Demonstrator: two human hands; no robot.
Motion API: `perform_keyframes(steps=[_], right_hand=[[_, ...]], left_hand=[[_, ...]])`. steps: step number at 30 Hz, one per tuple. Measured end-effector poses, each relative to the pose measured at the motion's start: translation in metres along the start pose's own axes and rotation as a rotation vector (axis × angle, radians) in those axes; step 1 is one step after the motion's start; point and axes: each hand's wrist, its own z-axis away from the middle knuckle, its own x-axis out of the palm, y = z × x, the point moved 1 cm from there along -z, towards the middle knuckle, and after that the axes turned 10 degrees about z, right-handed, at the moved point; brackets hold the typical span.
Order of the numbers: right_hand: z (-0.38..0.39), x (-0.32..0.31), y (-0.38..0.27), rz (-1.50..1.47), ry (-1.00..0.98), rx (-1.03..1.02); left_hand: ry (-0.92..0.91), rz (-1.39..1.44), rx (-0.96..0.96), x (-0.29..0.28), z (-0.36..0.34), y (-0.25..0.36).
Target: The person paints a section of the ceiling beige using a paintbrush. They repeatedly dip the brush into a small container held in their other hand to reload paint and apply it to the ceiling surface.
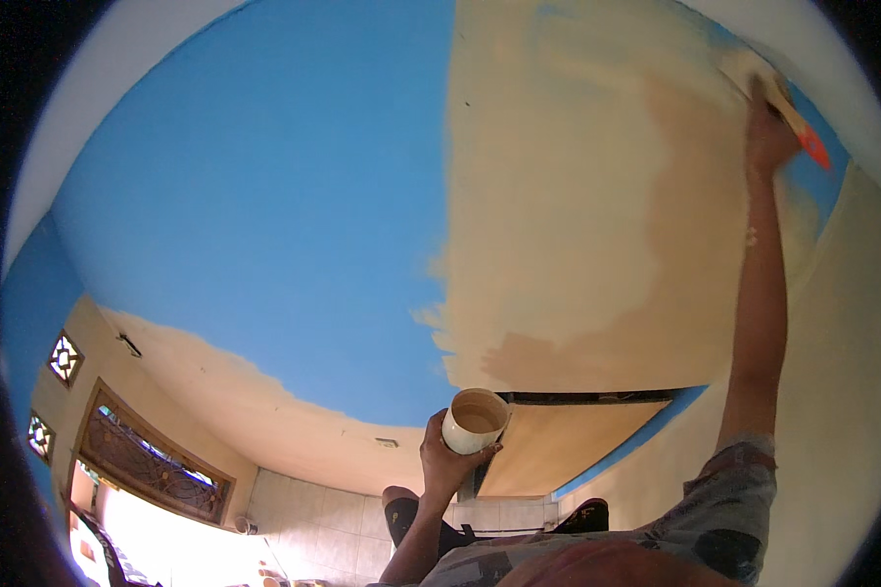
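My right hand (768, 132) is raised high at the upper right, shut on a paintbrush (788, 110) with a red handle end; its bristles press against the wall. My left hand (443, 455) holds a small white cup (476, 420) with beige paint in it, low in the middle of the view. The wall (284, 196) in front of me is blue on the left and covered in beige paint (558, 196) on the right, with darker wet-looking patches near the brush and along the lower edge.
A dark-framed opening (568, 430) lies below the painted area. At lower left are a decorative grilled window (147, 460), two small patterned vents (65, 358), and a tiled wall section (323, 528). A beige side wall (852, 391) stands at right.
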Motion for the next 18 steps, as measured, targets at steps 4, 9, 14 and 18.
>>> perform_keyframes(steps=[4,9,14,18], right_hand=[[-0.002,0.067,-0.136,-0.675,-0.023,0.138],[0.015,0.098,-0.208,-0.971,-0.308,0.328],[0.035,0.122,-0.204,-1.016,-0.354,0.426],[0.045,0.105,-0.156,-0.629,-0.27,0.253]], left_hand=[[0.03,0.001,-0.02,-0.027,-0.006,0.015],[0.127,-0.043,-0.048,-0.007,0.006,0.0],[0.166,-0.095,-0.038,-0.015,0.012,-0.001],[0.144,-0.095,-0.039,-0.016,0.015,-0.012]])
